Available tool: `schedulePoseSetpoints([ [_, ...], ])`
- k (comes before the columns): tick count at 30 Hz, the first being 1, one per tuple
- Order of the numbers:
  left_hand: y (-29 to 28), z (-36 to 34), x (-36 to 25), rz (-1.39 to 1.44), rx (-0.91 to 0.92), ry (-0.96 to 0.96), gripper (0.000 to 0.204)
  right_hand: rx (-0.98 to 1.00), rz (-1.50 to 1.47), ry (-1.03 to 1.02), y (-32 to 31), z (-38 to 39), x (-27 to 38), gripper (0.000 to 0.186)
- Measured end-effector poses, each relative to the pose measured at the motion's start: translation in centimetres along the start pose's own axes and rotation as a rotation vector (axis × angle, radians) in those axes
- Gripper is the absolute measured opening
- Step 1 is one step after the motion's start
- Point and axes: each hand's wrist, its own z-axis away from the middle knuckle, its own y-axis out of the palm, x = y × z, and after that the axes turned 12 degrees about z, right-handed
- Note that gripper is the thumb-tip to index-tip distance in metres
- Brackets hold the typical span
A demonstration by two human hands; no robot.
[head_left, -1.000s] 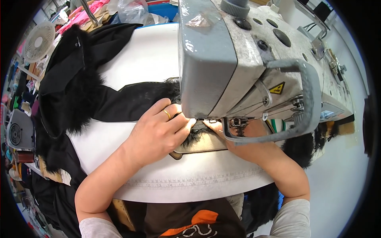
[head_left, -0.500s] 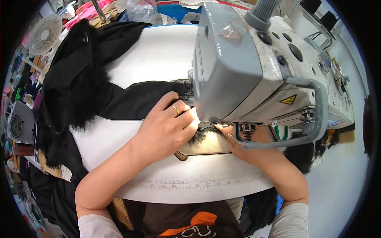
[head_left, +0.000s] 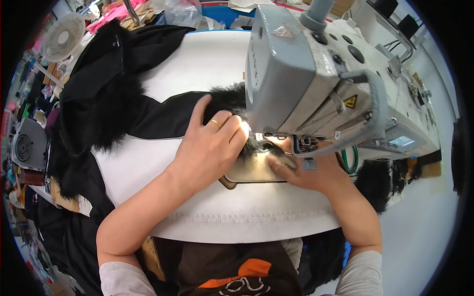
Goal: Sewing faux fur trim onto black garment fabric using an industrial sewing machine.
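Note:
My left hand [head_left: 212,148], with a ring on one finger, has its fingers curled over black fur trim [head_left: 227,96] left of the needle area. That fur joins a strip of black fabric [head_left: 168,117] that runs left into a larger black fur-edged garment [head_left: 94,93]. My right hand [head_left: 313,170] reaches in from the right under the head of a sewing machine [head_left: 281,74]. Its thumb is blurred and stretched over the metal plate [head_left: 254,170], apart from the forefinger; the machine hides the other fingers. Dark fur lies between both hands.
The white table [head_left: 197,219] has a printed ruler along its near edge. A grey guard bar [head_left: 380,113] curves out over my right hand. Green thread or cord [head_left: 354,160] hangs beside my right wrist. A white fan [head_left: 63,37] stands far left, near piled cloth.
The machine head appears higher in the view, with the view itself shifted. Fur at my left fingertips shows more fully. My right thumb has come out over the plate.

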Motion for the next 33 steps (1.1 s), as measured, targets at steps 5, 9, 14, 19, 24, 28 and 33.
schedulePoseSetpoints([
  [5,-0.6,0.0,-1.2,0.043,0.038,0.122,0.012,-0.461,-0.114,-0.31,1.0,-0.2,0.1,0.041],
  [9,-1.5,-0.7,-1.7,0.281,0.097,0.084,0.012,-0.278,-0.446,-0.179,2.2,0.3,0.4,0.047],
  [14,-4.7,-2.2,-1.0,0.497,0.515,-0.085,0.025,-0.219,-0.35,-0.342,0.5,-0.8,0.2,0.038],
  [19,-5.4,-3.1,-0.9,0.137,0.543,0.0,0.009,-0.251,-0.123,-0.324,0.8,-0.3,-0.7,0.017],
  [24,-3.0,-2.3,0.3,0.018,0.277,0.067,0.012,-0.485,0.092,-0.23,1.7,0.0,0.3,0.006],
  [28,-3.0,-0.8,0.1,-0.067,0.234,0.114,0.02,-0.555,0.101,-0.207,2.1,0.0,0.8,0.004],
  [33,-3.6,-0.9,-1.2,-0.109,0.214,0.239,0.021,-0.559,0.048,-0.347,2.0,0.1,0.2,0.008],
])
